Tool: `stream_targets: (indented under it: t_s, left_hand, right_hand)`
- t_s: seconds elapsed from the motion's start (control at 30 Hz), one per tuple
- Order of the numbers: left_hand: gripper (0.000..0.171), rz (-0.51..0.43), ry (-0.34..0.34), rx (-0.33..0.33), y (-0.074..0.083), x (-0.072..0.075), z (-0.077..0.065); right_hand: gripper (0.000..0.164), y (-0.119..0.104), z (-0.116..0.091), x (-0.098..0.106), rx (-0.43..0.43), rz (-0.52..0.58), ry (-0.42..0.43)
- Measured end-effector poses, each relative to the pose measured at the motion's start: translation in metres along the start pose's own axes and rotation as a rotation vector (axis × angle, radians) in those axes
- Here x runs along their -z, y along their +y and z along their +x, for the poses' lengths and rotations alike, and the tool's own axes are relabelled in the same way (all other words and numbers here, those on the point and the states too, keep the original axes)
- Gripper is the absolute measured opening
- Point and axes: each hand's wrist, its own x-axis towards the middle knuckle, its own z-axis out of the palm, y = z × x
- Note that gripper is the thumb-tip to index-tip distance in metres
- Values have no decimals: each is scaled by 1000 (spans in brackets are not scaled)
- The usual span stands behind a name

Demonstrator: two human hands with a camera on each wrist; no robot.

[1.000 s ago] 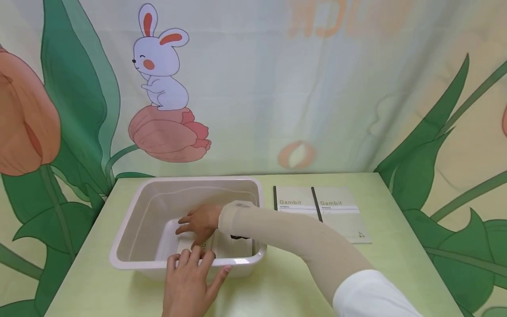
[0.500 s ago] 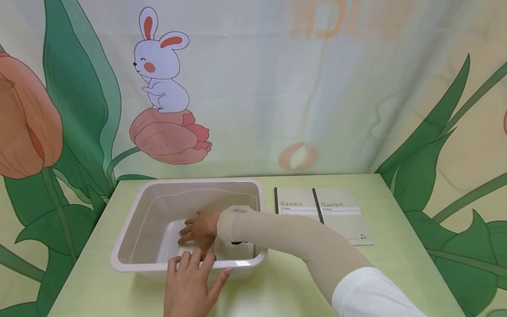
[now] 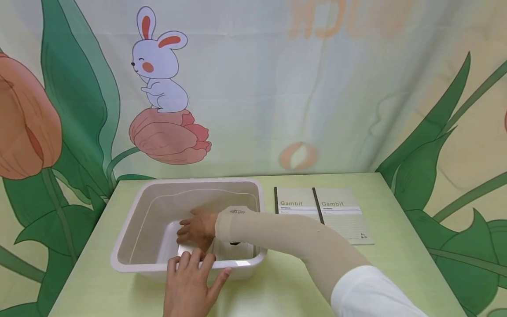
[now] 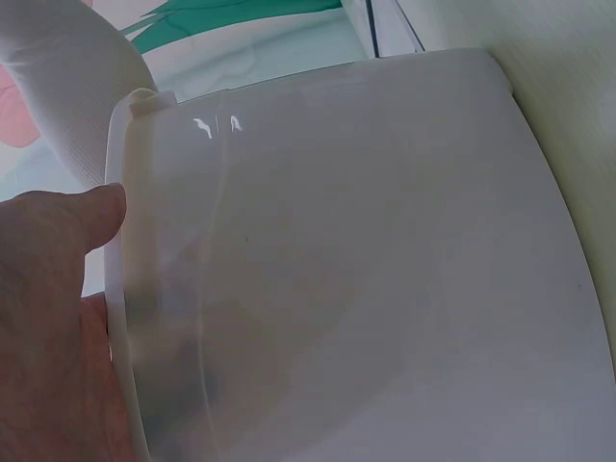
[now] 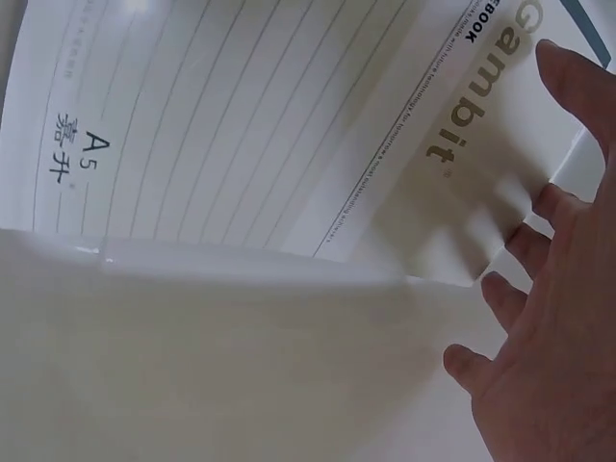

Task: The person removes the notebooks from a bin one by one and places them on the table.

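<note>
A pale plastic bin (image 3: 127,225) stands at the left of the table. My left hand (image 3: 191,284) grips its front rim, fingers hooked over the edge and thumb on the outer side; the left wrist view shows the thumb against the bin's wall (image 4: 385,221). My right hand (image 3: 198,226) is down inside the bin with its fingers spread. A Gambit notebook (image 5: 289,135) with a lined cover lies in there. In the right wrist view, the right fingertips (image 5: 553,202) rest at the notebook's header end. The forearm partly hides this notebook in the head view.
Two more Gambit notebooks, one on the left (image 3: 293,198) and one on the right (image 3: 344,224), lie side by side on the green table (image 3: 293,286), right of the bin. A printed curtain (image 3: 245,88) hangs behind the table.
Inside the bin, my right hand has settled lower over the notebook, covering its printed name in the head view. My left hand keeps its hold on the rim.
</note>
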Motion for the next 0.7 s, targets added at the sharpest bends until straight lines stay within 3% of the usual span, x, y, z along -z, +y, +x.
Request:
stream_targets:
  t_s: [0.33,0.7]
  left_hand:
    - [54,3,-2,7,-1,2,0]
    - [51,-19,-5,7,-1,2,0]
  right_hand:
    - [75,-3,5,0,20,14,-8]
    - [50,-3,9,3,29,-70,148]
